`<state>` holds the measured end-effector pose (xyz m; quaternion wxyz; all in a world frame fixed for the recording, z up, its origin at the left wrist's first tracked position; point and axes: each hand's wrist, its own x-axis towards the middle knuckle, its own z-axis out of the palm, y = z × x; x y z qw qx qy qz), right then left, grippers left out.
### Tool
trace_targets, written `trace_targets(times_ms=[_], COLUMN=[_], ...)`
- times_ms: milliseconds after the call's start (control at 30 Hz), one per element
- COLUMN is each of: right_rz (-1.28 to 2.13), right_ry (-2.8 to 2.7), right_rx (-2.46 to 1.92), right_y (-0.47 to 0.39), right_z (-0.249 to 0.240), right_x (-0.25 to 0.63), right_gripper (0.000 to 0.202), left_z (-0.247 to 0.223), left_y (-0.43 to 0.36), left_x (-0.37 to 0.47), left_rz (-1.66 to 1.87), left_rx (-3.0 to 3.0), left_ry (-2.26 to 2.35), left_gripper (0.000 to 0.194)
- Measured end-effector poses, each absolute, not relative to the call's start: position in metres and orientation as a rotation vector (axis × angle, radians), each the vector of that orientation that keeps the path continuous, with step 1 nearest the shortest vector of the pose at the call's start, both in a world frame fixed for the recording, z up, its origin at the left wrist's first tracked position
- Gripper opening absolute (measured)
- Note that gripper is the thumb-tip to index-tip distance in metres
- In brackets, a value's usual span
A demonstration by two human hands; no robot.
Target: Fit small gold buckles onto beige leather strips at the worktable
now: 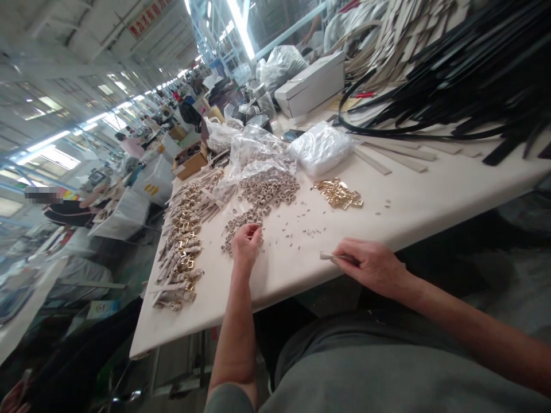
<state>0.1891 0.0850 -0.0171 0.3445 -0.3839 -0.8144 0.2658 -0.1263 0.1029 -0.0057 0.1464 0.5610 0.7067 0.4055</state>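
My right hand point(365, 263) is closed around a narrow beige strap point(327, 256), whose short end sticks out to the left past the fingers at the table's front edge. My left hand point(246, 242) has its fingers drawn together at the edge of a pile of small beige strap loops point(267, 192); whatever is between the fingertips is hidden. Beyond both hands lies a heap of gold-coloured metal buckles point(340, 194). Tiny metal bits point(312, 232) are scattered between the hands. Left of my left hand, beige straps fitted with gold buckles point(185, 246) lie in a long row.
Clear plastic bags point(258, 149) and a wrapped white packet point(321, 148) sit behind the loops. A white box point(310, 84) stands farther back. Black straps point(465, 86) and beige straps point(404, 40) are heaped at the right. Another person point(71, 212) is at the far left.
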Motion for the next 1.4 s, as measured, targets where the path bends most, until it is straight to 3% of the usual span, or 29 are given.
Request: trace_targets(times_ms=[367, 533, 633, 733, 1000, 1400], right_rz=[0.824, 0.851, 0.910, 0.954, 1.398, 1.711], right_ry=[-2.032, -1.986, -1.931, -1.863, -1.621, -1.489], right_rx=[-1.153, -1.135, -1.125, -1.098, -0.877, -0.918], right_y=[0.104, 0.104, 0.104, 0.102, 0.095, 0.092], right_z=[-0.024, -0.023, -0.022, -0.017, 0.015, 0.012], right_x=[0.194, 0.195, 0.194, 0.188, 0.165, 0.176], right_gripper=[0.021, 0.023, 0.026, 0.025, 0.028, 0.027], left_z=[-0.009, -0.013, -0.011, -0.007, 0.003, 0.006], left_y=[0.188, 0.172, 0.148, 0.116, 0.056, 0.042], left_x=[-0.114, -0.115, -0.103, -0.076, -0.013, -0.018], left_rz=[0.419, 0.742, 1.199, 1.400, 1.445, 1.341], left_rx=[2.195, 2.042, 1.587, 1.122, 0.769, 1.313], left_ry=[2.296, 2.218, 1.877, 1.478, 1.202, 1.203], left_gripper=[0.018, 0.021, 0.027, 0.037, 0.035, 0.022])
